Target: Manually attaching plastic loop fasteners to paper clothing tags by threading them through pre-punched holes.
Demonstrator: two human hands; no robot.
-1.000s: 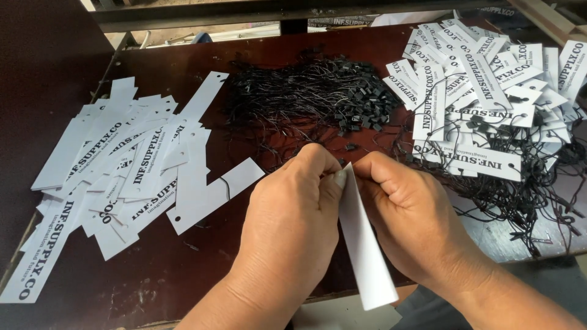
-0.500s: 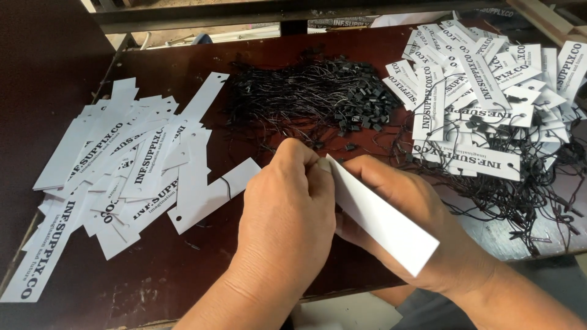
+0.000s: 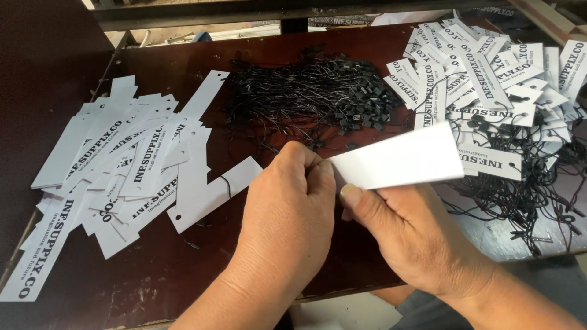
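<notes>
- Head view: both hands meet at table centre, near the front edge, over a dark brown table [image 3: 153, 275].
- L hand [image 3: 287, 214] curled nearly closed, back of hand up; thumb & fingertips pinch the near end of a blank white paper tag [image 3: 397, 160].
- R hand [image 3: 416, 235] half curled under the tag, thumb [image 3: 361, 205] pressed at its lower edge by the L fingertips; tag held by both.
- Tag sticks out to the right, lifted off the table, plain side up; hole/string at the pinched end hidden, can't tell.
- Heap of black strings w/ small black clasps [image 3: 312, 101] lies just beyond the hands.
- Left of hands: spread pile of loose printed white tags [image 3: 122, 165], no strings seen on them.
- Right, far corner: pile of tags w/ black strings attached [image 3: 501, 91], strings trailing toward the table edge.
</notes>
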